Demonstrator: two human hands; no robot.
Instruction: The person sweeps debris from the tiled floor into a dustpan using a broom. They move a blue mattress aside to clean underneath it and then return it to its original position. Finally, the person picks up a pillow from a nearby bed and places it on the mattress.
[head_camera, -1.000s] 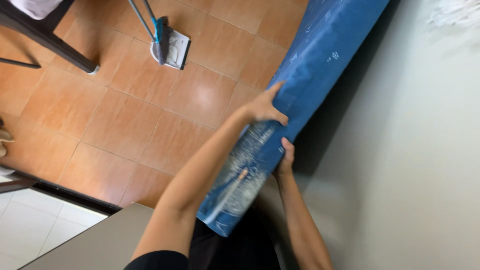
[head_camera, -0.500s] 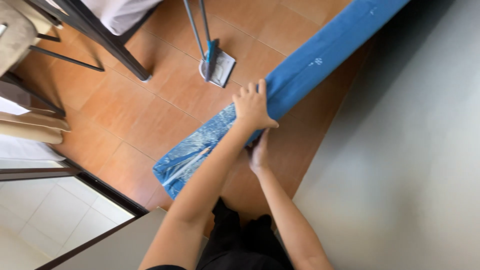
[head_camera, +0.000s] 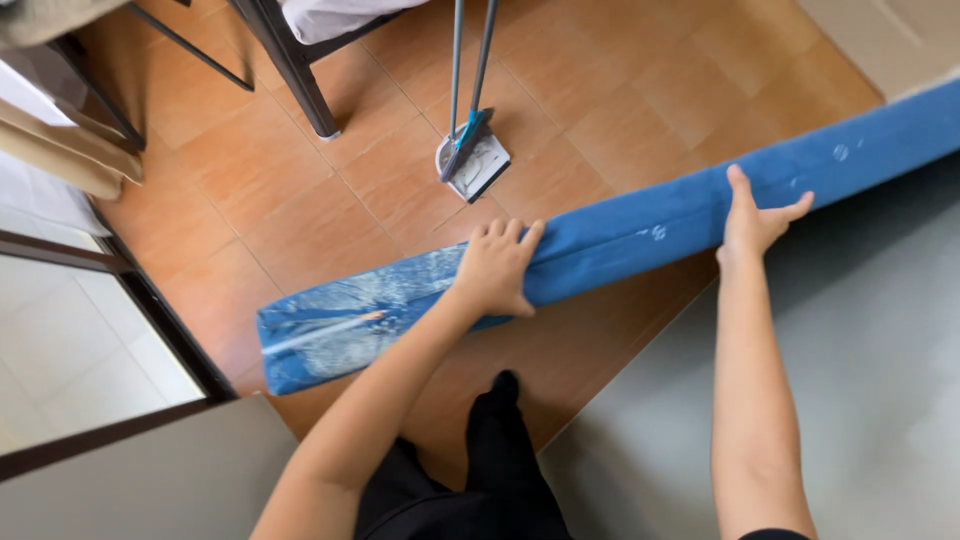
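While both hands (head_camera: 495, 268) clasp it, mattress (head_camera: 640, 225) spans between.

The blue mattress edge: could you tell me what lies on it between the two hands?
In the head view, only bare blue mattress runs between the left hand and right hand.

Bright, even daylight; sharp, soft shadows
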